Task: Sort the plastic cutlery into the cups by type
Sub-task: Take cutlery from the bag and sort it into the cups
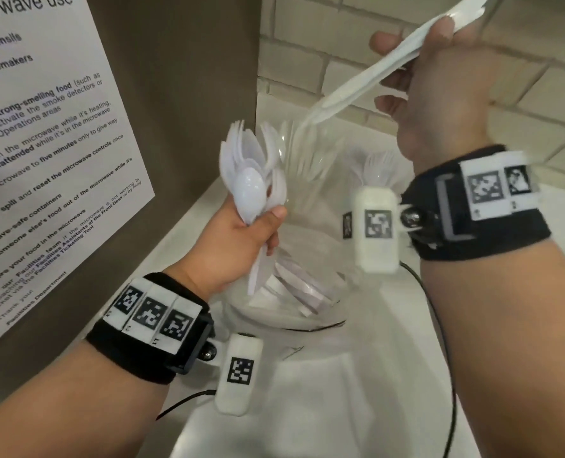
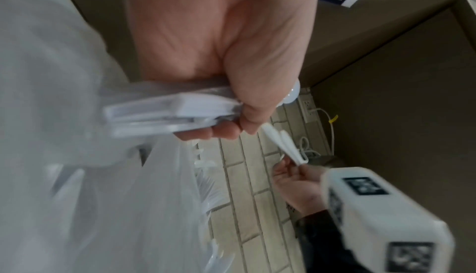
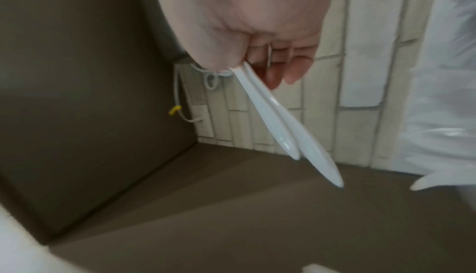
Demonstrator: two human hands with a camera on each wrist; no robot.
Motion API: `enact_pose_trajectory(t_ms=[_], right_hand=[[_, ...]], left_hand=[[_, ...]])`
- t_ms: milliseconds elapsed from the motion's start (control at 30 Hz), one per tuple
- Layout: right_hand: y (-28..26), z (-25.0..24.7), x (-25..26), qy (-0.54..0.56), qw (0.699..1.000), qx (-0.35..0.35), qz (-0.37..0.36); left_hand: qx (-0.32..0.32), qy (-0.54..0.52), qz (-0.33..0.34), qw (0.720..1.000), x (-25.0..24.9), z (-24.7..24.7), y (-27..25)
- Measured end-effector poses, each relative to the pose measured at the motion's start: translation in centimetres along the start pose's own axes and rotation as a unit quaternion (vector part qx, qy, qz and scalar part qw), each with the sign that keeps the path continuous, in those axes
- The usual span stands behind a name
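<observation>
Left hand (image 1: 238, 239): fist wrapped round a bundle of white spoons (image 1: 251, 180), bowls fanned upward, handles poking out below the palm. Likely gathered this way so one type travels to its cup together.

Right hand (image 1: 439, 90): raised near the tiled wall (image 1: 357, 61), thumb and curled fingers pinching a few slim white knives (image 1: 367, 74) that slant down toward the cups. Probably knives; blur leaves the blades uncertain.

Clear cup, nearest (image 1: 291, 312): between the two forearms, directly under the spoon bundle, holding loose white handles leaning against its wall.

Clear cup, farther (image 1: 310, 153): crowded with pale cutlery.

Forks (image 1: 378, 163): tines up just behind the right wrist camera, apparently sorted already.

Posted notice (image 1: 43, 143): fixed to the brown panel at left.
</observation>
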State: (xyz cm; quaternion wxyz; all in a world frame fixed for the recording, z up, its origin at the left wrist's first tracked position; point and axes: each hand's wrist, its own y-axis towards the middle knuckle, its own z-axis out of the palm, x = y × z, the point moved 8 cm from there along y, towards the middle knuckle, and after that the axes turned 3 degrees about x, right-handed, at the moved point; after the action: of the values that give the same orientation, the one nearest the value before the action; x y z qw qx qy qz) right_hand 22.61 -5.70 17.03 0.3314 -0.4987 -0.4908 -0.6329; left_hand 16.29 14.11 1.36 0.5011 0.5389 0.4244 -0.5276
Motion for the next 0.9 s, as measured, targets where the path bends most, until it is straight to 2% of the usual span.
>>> enact_pose_trajectory(t_ms=[100, 200, 333, 467, 600, 700, 800, 833, 900], right_hand=[[1.6, 1.2, -2.1, -0.048, 0.997, -0.026, -0.054], [2.0, 3.4, -4.3, -0.16, 0.982, 0.004, -0.096], [2.4, 5.7, -7.8, -0.269, 0.956, 0.082, -0.081], [2.2, 6.6, -10.7, -0.421, 0.892, 0.163, -0.026], [2.0, 6.2, -11.2, -0.38, 0.906, 0.181, 0.037], [1.6, 5.6, -9.3, -0.349, 0.923, 0.162, 0.024], [-0.4, 4.9, -6.6, -0.266, 0.953, 0.149, 0.003], [-1.6, 5.1, -5.9, -0.252, 0.952, 0.174, 0.009], [-4.4, 5.8, -5.8, -0.264, 0.928, 0.26, 0.044]], left_hand=[[-0.008, -0.046, -0.011, 0.999, 0.1, -0.7, 0.5], [0.0, -0.028, -0.009, 1.0, 0.0, -0.8, 0.7], [-0.006, -0.019, -0.022, 1.0, 0.6, -1.1, 0.9], [0.002, -0.013, -0.022, 1.0, 0.7, -0.9, 1.0], [0.008, -0.008, -0.009, 1.0, 0.2, -0.5, 0.8], [0.011, -0.017, -0.009, 1.0, 0.0, -0.4, 0.6], [0.019, -0.042, -0.017, 0.999, -0.2, -0.1, 0.5], [0.019, -0.054, -0.021, 0.998, -0.2, -0.1, 0.4], [0.018, -0.077, -0.025, 0.997, -0.4, 0.0, 0.5]])
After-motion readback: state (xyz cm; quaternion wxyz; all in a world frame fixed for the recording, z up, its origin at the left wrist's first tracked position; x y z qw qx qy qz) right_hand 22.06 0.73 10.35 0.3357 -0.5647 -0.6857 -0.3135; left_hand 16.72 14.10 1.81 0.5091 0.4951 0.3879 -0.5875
